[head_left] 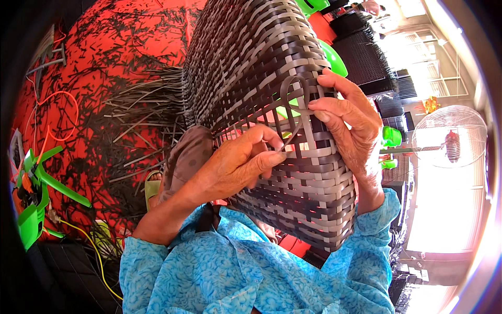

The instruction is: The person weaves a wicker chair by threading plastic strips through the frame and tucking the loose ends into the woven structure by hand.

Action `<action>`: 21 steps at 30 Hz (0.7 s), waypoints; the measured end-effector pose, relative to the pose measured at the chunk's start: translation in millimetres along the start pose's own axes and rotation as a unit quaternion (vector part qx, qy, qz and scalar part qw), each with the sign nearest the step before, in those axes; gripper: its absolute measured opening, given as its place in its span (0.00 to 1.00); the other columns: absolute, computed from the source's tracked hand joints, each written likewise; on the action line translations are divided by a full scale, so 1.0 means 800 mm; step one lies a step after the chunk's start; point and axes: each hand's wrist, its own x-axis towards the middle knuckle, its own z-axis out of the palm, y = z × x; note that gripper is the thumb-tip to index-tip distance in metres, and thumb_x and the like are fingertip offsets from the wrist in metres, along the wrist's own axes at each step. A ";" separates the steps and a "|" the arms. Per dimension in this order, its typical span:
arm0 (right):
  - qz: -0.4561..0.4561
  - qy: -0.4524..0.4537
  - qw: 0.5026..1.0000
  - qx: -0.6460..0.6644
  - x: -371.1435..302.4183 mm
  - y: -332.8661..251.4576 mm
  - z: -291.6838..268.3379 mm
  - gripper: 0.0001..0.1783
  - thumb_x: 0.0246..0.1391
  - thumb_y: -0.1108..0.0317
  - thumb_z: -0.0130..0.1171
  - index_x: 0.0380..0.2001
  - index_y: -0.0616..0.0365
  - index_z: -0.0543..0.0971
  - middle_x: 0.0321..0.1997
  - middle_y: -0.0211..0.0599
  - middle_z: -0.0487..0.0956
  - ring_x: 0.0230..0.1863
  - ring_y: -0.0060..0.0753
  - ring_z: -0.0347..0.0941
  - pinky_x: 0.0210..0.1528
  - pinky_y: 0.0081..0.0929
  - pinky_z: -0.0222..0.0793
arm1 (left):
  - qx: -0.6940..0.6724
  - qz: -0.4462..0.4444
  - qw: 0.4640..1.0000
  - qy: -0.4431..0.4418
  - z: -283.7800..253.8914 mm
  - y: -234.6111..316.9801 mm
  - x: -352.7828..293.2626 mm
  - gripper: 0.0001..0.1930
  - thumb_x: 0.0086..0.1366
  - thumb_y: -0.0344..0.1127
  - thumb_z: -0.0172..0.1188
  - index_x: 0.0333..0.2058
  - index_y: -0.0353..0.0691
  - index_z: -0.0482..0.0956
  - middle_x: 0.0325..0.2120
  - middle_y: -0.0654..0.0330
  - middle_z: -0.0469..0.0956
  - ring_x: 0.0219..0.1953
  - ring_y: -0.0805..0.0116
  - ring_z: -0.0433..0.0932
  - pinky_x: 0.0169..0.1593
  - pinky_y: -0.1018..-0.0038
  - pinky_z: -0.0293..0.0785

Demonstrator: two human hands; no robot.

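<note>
A large woven piece [251,63] of flat grey and dark brown plastic strips stands slanted in front of me, its corner edge toward my right. Open gaps show in the weave near its middle. A narrow dark strip [284,97] curves up in a loop over these gaps. My left hand [238,161] pinches the lower end of this strip between thumb and forefinger. My right hand [349,120] is closed at the corner edge, thumb and fingertips against the weave beside the loop. Whether its fingertips also touch the strip, I cannot tell.
Long loose strip ends [149,94] fan out from the piece's left side. Dark scraps litter the red floor [112,39]. A green stand-like object [39,196] and a yellow cord [94,246] are at left. A fan [451,138] and dark woven panels [363,60] are at right.
</note>
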 end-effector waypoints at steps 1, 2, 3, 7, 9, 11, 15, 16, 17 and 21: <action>-0.004 -0.001 1.000 -0.004 0.000 0.000 0.000 0.07 0.45 0.75 0.65 0.31 0.62 0.81 0.45 0.43 0.75 0.48 0.38 0.73 0.46 0.27 0.69 | 0.029 -0.005 1.000 0.003 -0.004 -0.002 0.001 0.14 0.68 0.42 0.50 0.41 0.37 0.72 0.24 0.65 0.73 0.22 0.81 0.68 0.28 0.83 0.64; -0.003 -0.004 1.000 -0.008 0.000 0.001 -0.001 0.07 0.45 0.75 0.64 0.31 0.62 0.81 0.45 0.44 0.75 0.48 0.38 0.73 0.46 0.27 0.69 | 0.044 0.023 0.999 0.007 -0.011 -0.006 0.004 0.13 0.68 0.42 0.51 0.39 0.37 0.73 0.24 0.64 0.74 0.22 0.79 0.70 0.27 0.80 0.66; -0.004 -0.002 1.000 -0.008 0.000 0.002 -0.001 0.07 0.45 0.75 0.64 0.31 0.62 0.81 0.45 0.43 0.75 0.48 0.38 0.73 0.46 0.27 0.69 | 0.053 0.051 0.997 0.004 -0.019 -0.012 0.006 0.12 0.67 0.41 0.52 0.36 0.37 0.74 0.24 0.63 0.76 0.22 0.76 0.71 0.26 0.78 0.67; -0.007 -0.008 1.000 -0.020 -0.001 0.004 -0.005 0.06 0.45 0.76 0.64 0.30 0.62 0.80 0.44 0.42 0.75 0.48 0.40 0.73 0.47 0.29 0.68 | 0.467 0.077 0.825 0.308 -0.112 -0.045 0.017 0.04 0.62 0.29 0.55 0.35 0.36 0.75 0.25 0.55 0.75 0.25 0.73 0.73 0.31 0.77 0.69; -0.017 -0.012 0.999 -0.028 0.000 0.005 -0.006 0.06 0.45 0.76 0.64 0.30 0.62 0.80 0.43 0.41 0.75 0.49 0.42 0.72 0.48 0.30 0.68 | 0.478 0.144 0.800 0.333 -0.148 -0.069 0.007 0.04 0.63 0.29 0.55 0.34 0.36 0.74 0.25 0.55 0.75 0.24 0.66 0.73 0.30 0.75 0.70; -0.013 -0.018 0.999 -0.028 0.000 0.006 -0.006 0.06 0.45 0.76 0.64 0.30 0.62 0.80 0.43 0.40 0.75 0.50 0.43 0.72 0.50 0.31 0.67 | 0.482 0.253 0.758 0.359 -0.168 -0.088 -0.004 0.05 0.63 0.32 0.55 0.33 0.38 0.75 0.24 0.53 0.74 0.24 0.55 0.75 0.27 0.70 0.70; -0.017 -0.009 0.999 -0.026 0.001 0.004 -0.002 0.06 0.45 0.76 0.64 0.29 0.61 0.80 0.41 0.39 0.76 0.51 0.44 0.72 0.51 0.33 0.66 | 0.607 0.147 0.712 0.321 -0.154 -0.082 -0.008 0.05 0.59 0.31 0.58 0.35 0.41 0.76 0.31 0.60 0.77 0.36 0.61 0.76 0.40 0.67 0.69; -0.014 -0.007 1.000 -0.023 0.001 0.003 -0.001 0.06 0.44 0.76 0.64 0.29 0.62 0.80 0.41 0.39 0.76 0.51 0.44 0.71 0.52 0.33 0.66 | 0.591 0.160 0.719 0.328 -0.143 -0.072 -0.004 0.09 0.56 0.32 0.60 0.37 0.44 0.77 0.35 0.62 0.77 0.40 0.61 0.74 0.44 0.67 0.66; -0.006 -0.005 1.000 -0.023 0.002 0.002 -0.001 0.06 0.44 0.76 0.64 0.29 0.62 0.80 0.40 0.39 0.76 0.52 0.44 0.71 0.52 0.34 0.66 | 0.541 0.198 0.746 0.333 -0.131 -0.058 0.001 0.10 0.56 0.33 0.61 0.38 0.44 0.77 0.35 0.62 0.76 0.40 0.60 0.74 0.43 0.68 0.66; 0.004 -0.023 0.999 -0.034 0.005 -0.003 -0.001 0.05 0.49 0.71 0.61 0.30 0.59 0.81 0.44 0.41 0.76 0.57 0.46 0.69 0.56 0.37 0.66 | 0.432 0.339 0.777 0.307 -0.074 -0.007 0.027 0.14 0.53 0.32 0.63 0.40 0.44 0.77 0.34 0.61 0.76 0.38 0.60 0.74 0.43 0.69 0.65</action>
